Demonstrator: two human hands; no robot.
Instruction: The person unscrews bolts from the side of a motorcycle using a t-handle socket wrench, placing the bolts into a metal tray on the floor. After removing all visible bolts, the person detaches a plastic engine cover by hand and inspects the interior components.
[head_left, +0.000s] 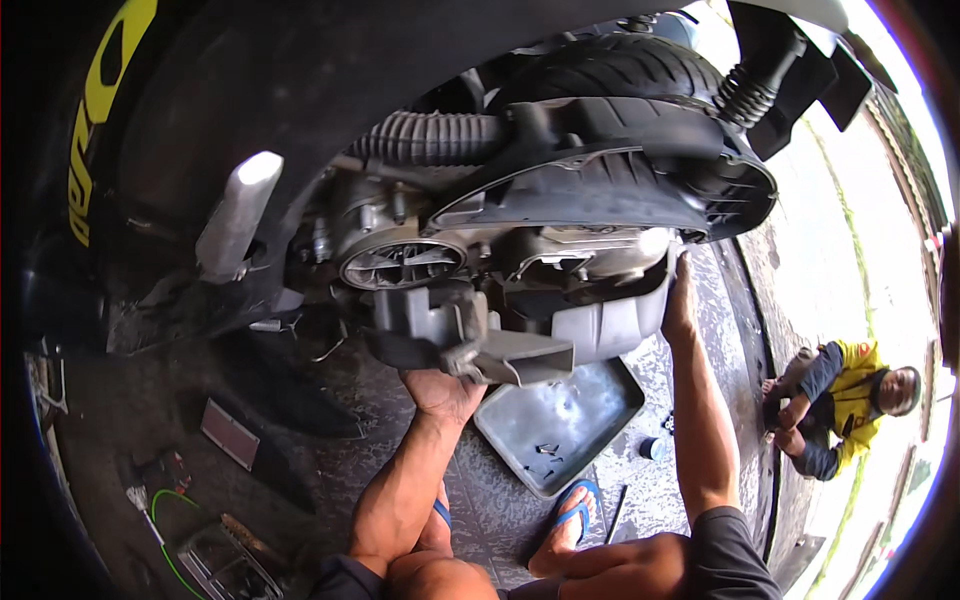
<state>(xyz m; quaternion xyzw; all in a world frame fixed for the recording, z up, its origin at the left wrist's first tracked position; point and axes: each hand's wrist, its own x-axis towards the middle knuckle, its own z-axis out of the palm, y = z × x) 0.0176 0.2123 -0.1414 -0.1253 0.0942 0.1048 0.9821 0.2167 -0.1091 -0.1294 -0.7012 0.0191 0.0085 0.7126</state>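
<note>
Both hands hold a scooter's engine side cover (pixel 610 325), a silver-grey shell with a dark plastic duct at its left end. From below, my left hand (pixel 445 393) supports that duct end, palm up, its fingers mostly hidden under the part. My right hand (pixel 680 305) grips the far right end of the shell, with its fingers partly behind the edge. The cover sits tilted close against the engine (pixel 385 225); whether it is fastened cannot be seen. Just above it are a round finned opening (pixel 403 264) and the black air-filter housing (pixel 610 190).
A grey tray (pixel 490 425) with several screws lies on the floor below, beside a small blue-capped container (pixel 652 448). A drill (pixel 165 475) and a green hose (pixel 165 545) lie at the lower left. Another person in a yellow jacket (pixel 857 400) crouches at the right.
</note>
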